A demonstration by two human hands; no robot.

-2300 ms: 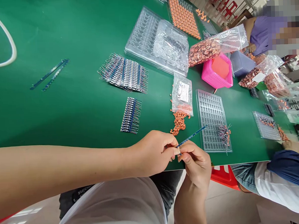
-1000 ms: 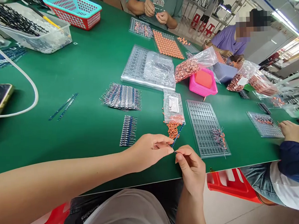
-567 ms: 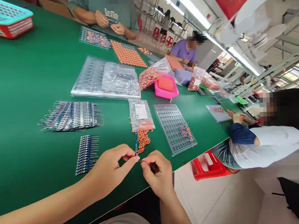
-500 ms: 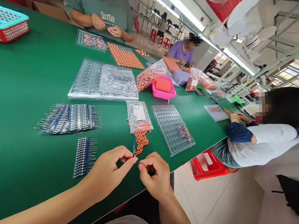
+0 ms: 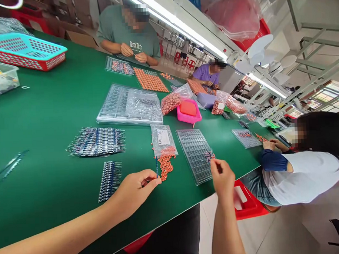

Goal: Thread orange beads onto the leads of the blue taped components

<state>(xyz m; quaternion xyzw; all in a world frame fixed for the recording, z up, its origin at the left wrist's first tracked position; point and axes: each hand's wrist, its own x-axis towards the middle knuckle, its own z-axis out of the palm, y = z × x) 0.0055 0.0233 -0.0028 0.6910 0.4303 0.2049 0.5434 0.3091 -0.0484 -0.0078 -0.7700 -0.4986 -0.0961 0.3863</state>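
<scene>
My left hand (image 5: 142, 185) pinches the lower end of a narrow blue strip of small parts (image 5: 156, 166), which stands up from the fingertips. Just right of it lies a heap of small orange pieces (image 5: 167, 167), spread below the mouth of a labelled clear bag (image 5: 162, 136). My right hand (image 5: 223, 177) is over the right side of a clear compartment tray (image 5: 189, 148), fingertips closed beside a small pile of wire-leaded parts (image 5: 208, 155). Whatever those fingertips hold is hidden. A fanned stack of wire-leaded strips (image 5: 100, 141) and a smaller stack (image 5: 108, 181) lie left of my left hand.
Stacked clear trays (image 5: 113, 103) and a pink basket (image 5: 189, 117) stand farther back. A turquoise basket (image 5: 41, 46) and a clear bin (image 5: 2, 81) are at the left. Co-workers sit across the table and at the right, near a red stool (image 5: 251, 205). The table edge runs below my hands.
My right hand has moved away from my left, rightward to the pile on the tray. The left hand keeps its pinch on the blue strip. The view has shifted, showing more at the left.
</scene>
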